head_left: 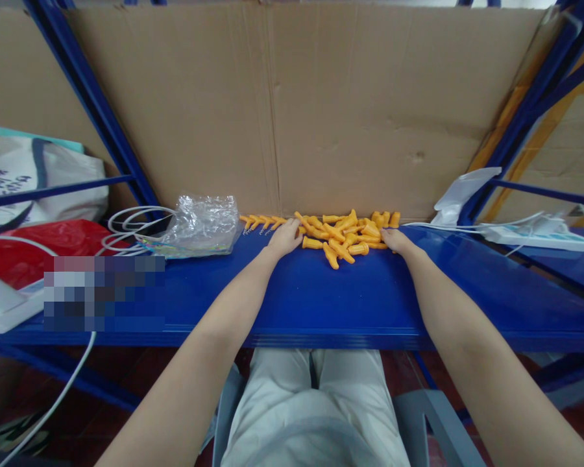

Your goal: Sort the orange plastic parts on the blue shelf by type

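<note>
Several orange corkscrews [257, 222] with metal spirals stand in a row against the cardboard at the back of the blue shelf. At that row's right end, my left hand [286, 239] has its fingers curled on an orange corkscrew handle. A loose pile of orange plastic handles and sleeves [340, 235] lies between my two hands. My right hand [398, 240] is at the pile's right edge, fingers bent inward among the pieces; what they grip, if anything, is hidden. Just behind it are a few short orange sleeves [385, 219], standing upright.
Left of the corkscrews lies a clear plastic bag [202, 224], beside a coiled white cable [119, 233] and a red bag [53, 243]. A cardboard sheet [345, 110] closes the back. At right are a white power strip [540, 237] and blue frame posts [516, 123].
</note>
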Available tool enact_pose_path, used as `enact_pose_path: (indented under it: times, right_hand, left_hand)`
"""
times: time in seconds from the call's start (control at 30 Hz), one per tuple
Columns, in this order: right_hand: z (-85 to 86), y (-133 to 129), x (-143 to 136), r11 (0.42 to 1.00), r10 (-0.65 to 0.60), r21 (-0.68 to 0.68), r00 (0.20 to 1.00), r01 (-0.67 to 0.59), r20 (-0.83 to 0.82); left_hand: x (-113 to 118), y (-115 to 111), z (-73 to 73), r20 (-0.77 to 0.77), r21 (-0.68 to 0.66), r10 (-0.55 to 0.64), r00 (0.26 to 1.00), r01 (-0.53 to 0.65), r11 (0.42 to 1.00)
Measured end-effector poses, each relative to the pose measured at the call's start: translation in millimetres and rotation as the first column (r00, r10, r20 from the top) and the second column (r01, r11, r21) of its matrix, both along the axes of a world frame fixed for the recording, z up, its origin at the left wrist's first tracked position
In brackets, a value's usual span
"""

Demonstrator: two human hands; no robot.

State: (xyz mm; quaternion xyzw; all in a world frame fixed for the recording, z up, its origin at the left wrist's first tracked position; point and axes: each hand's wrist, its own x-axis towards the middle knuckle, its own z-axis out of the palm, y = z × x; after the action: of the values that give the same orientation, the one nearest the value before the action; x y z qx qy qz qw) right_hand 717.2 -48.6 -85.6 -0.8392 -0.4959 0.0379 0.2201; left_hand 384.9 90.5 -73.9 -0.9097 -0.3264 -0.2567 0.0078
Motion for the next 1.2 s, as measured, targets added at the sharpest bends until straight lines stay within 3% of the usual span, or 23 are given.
enact_pose_path:
  times: [0.47,0.63,0.83,1.03,1.2]
  right_hand:
    - [-0.6,2.6,0.5,1.0,-0.001,0.012,1.0,0.001,-0.014]
    - [-1.5,1.6,-1.5,1.0,-0.008,0.011,1.0,0.008,-0.027]
    - [-0.3,1.2,-4.5,1.0,0.007,0.022,1.0,-0.007,-0.008]
    - [4.1,0.9,-14.9,1.0,0.001,0.006,1.0,-0.001,-0.02]
    - [3.9,3.7,-17.1,1.0,0.004,0.022,0.999,-0.003,-0.054]
  left_hand:
    - [7.8,-10.5,5.1,0.262,0.088,-0.142,0.954,0.123,0.989]
    - [7.0,-4.3,6.4,0.473,0.071,-0.05,0.879,0.019,0.997]
    - [1.9,13.0,9.6,0.697,0.002,0.075,0.714,-0.107,0.994]
    - [-7.3,22.4,8.8,0.751,-0.126,0.216,0.624,-0.185,0.975]
    - [-9.3,23.7,6.3,0.745,-0.124,0.245,0.62,-0.232,0.965]
